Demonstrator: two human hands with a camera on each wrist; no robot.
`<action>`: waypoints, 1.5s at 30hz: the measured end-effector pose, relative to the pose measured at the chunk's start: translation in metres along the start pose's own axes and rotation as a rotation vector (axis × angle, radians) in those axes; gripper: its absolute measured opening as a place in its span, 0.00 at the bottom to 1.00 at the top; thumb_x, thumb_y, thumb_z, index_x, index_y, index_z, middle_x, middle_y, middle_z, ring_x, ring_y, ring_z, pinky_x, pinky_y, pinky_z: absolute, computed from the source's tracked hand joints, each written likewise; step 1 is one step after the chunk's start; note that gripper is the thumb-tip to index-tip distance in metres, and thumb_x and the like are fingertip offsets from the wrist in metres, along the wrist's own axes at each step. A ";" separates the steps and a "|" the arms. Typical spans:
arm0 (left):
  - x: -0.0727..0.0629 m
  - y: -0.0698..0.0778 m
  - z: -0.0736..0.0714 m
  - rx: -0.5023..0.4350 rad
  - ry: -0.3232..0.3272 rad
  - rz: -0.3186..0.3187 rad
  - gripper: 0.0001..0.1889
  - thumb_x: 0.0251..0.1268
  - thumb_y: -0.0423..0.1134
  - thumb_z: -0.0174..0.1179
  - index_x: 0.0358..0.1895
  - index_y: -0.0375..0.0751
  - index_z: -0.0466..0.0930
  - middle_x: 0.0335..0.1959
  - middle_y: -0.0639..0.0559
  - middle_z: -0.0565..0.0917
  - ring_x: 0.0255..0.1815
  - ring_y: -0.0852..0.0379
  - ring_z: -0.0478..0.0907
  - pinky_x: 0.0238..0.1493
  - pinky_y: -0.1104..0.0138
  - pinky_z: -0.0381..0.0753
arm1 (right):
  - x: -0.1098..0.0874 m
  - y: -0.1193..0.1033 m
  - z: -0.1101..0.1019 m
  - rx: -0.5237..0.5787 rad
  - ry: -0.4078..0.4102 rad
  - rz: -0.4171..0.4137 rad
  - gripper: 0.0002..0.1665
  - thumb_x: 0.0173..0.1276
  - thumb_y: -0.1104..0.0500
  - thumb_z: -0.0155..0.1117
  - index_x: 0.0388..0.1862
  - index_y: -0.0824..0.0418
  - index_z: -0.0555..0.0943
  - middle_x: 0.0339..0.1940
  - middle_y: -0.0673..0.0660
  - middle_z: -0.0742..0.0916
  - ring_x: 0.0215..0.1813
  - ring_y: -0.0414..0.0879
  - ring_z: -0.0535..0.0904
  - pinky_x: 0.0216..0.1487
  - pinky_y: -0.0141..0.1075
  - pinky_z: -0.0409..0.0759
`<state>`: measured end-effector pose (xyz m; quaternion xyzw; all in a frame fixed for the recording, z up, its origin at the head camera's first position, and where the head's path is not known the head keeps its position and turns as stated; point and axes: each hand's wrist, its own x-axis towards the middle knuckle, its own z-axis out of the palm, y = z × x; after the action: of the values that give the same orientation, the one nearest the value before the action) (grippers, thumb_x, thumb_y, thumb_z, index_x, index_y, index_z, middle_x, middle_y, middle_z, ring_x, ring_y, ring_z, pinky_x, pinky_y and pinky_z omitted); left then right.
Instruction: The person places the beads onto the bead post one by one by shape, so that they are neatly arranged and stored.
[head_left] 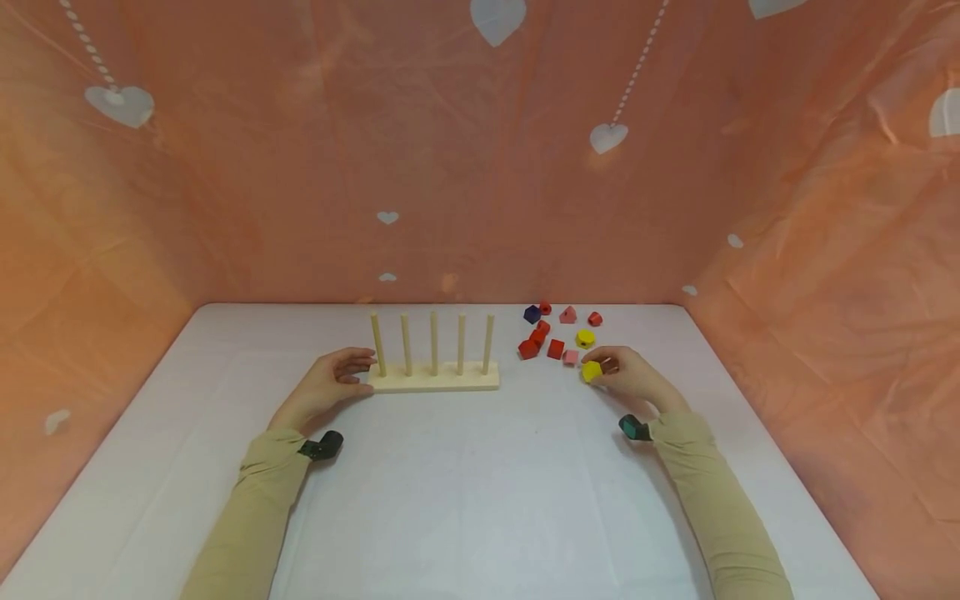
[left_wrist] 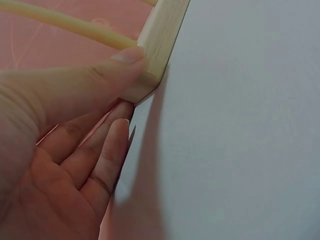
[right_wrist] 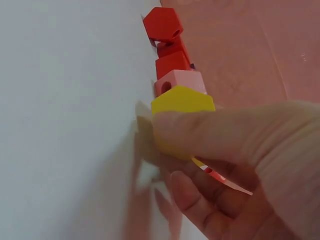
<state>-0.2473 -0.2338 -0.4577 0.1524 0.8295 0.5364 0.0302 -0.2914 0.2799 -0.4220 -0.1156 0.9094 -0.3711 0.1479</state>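
My left hand [head_left: 327, 380] grips the left end of a pale wooden peg stand [head_left: 435, 382], which has several upright pegs along its base. In the left wrist view the thumb lies on the corner of the base [left_wrist: 162, 47], with the other fingers behind and below it. On the right, my right hand [head_left: 633, 377] pinches a yellow hexagonal bead [head_left: 591, 372] low over the table. The thumb covers part of this yellow bead [right_wrist: 182, 100] in the right wrist view, close in front of a pink bead [right_wrist: 187, 80] with a hole.
Behind the held bead lie several red beads [head_left: 556, 349], pink ones [head_left: 567, 316], a dark blue one [head_left: 532, 314] and a second yellow one [head_left: 585, 338]. A white cloth covers the table [head_left: 480, 492]. An orange curtain [head_left: 450, 167] with hearts surrounds its back and sides.
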 end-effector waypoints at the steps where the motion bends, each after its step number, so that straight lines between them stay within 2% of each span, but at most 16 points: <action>1: 0.000 0.000 0.000 0.007 -0.003 -0.006 0.32 0.54 0.27 0.68 0.63 0.28 0.67 0.57 0.33 0.75 0.59 0.38 0.72 0.53 0.64 0.76 | 0.000 0.000 -0.001 -0.005 0.006 -0.015 0.22 0.63 0.61 0.68 0.56 0.59 0.78 0.54 0.60 0.79 0.52 0.56 0.74 0.54 0.43 0.78; 5: 0.000 -0.001 -0.002 0.035 -0.023 -0.015 0.32 0.55 0.29 0.69 0.64 0.29 0.67 0.58 0.33 0.74 0.59 0.39 0.72 0.55 0.59 0.75 | 0.001 -0.009 -0.004 0.038 0.065 -0.089 0.22 0.62 0.64 0.67 0.55 0.63 0.76 0.54 0.62 0.79 0.52 0.57 0.75 0.53 0.42 0.79; 9: -0.001 -0.001 -0.003 0.031 -0.033 -0.033 0.33 0.56 0.29 0.68 0.65 0.30 0.66 0.60 0.34 0.74 0.59 0.40 0.71 0.56 0.55 0.73 | 0.002 -0.025 -0.006 0.131 0.108 -0.175 0.22 0.63 0.65 0.67 0.55 0.65 0.74 0.53 0.62 0.79 0.53 0.57 0.75 0.52 0.35 0.78; 14: -0.001 0.000 -0.002 0.006 -0.040 -0.051 0.34 0.56 0.30 0.68 0.67 0.32 0.65 0.61 0.34 0.73 0.59 0.41 0.72 0.55 0.61 0.73 | 0.004 -0.053 -0.006 0.189 0.146 -0.262 0.21 0.64 0.63 0.67 0.55 0.64 0.74 0.52 0.59 0.80 0.54 0.55 0.76 0.51 0.31 0.78; 19: 0.004 0.002 0.005 -0.036 -0.043 -0.021 0.33 0.55 0.28 0.68 0.65 0.29 0.67 0.60 0.34 0.74 0.62 0.40 0.69 0.59 0.56 0.70 | 0.002 -0.083 -0.004 0.224 0.202 -0.316 0.21 0.65 0.63 0.66 0.57 0.60 0.77 0.54 0.56 0.80 0.53 0.52 0.78 0.52 0.32 0.78; 23: 0.009 0.003 0.015 -0.052 -0.045 -0.007 0.31 0.55 0.28 0.68 0.63 0.29 0.69 0.61 0.36 0.74 0.63 0.41 0.68 0.64 0.51 0.65 | 0.000 -0.104 0.001 0.303 0.225 -0.364 0.22 0.64 0.65 0.66 0.57 0.64 0.76 0.54 0.59 0.81 0.52 0.53 0.79 0.52 0.32 0.78; 29: 0.010 0.004 0.024 -0.040 -0.031 -0.043 0.30 0.56 0.30 0.68 0.63 0.33 0.71 0.61 0.39 0.74 0.64 0.43 0.66 0.65 0.51 0.62 | 0.004 -0.139 0.018 0.434 0.204 -0.419 0.21 0.62 0.67 0.67 0.54 0.66 0.76 0.51 0.60 0.80 0.51 0.53 0.79 0.53 0.34 0.78; 36: 0.012 0.002 0.026 -0.030 -0.015 -0.059 0.31 0.55 0.32 0.69 0.64 0.34 0.71 0.62 0.40 0.74 0.64 0.44 0.66 0.65 0.52 0.62 | 0.019 -0.178 0.046 0.581 0.156 -0.555 0.19 0.60 0.71 0.67 0.51 0.66 0.77 0.49 0.62 0.82 0.51 0.53 0.81 0.51 0.41 0.80; 41: 0.013 0.001 0.025 0.005 -0.004 -0.041 0.31 0.55 0.31 0.69 0.63 0.32 0.70 0.60 0.39 0.75 0.62 0.44 0.68 0.64 0.52 0.64 | 0.027 -0.205 0.071 0.628 0.170 -0.588 0.19 0.61 0.71 0.66 0.52 0.67 0.78 0.50 0.60 0.83 0.50 0.52 0.81 0.52 0.40 0.79; 45: 0.012 0.002 0.024 -0.003 -0.006 -0.040 0.31 0.55 0.30 0.69 0.63 0.31 0.70 0.60 0.38 0.75 0.63 0.43 0.68 0.64 0.51 0.63 | 0.022 -0.230 0.089 0.612 0.177 -0.639 0.21 0.62 0.73 0.64 0.55 0.70 0.77 0.51 0.62 0.83 0.51 0.51 0.80 0.55 0.42 0.78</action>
<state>-0.2527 -0.2087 -0.4648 0.1374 0.8315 0.5365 0.0436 -0.2571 0.0558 -0.3233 -0.3093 0.6856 -0.6585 -0.0251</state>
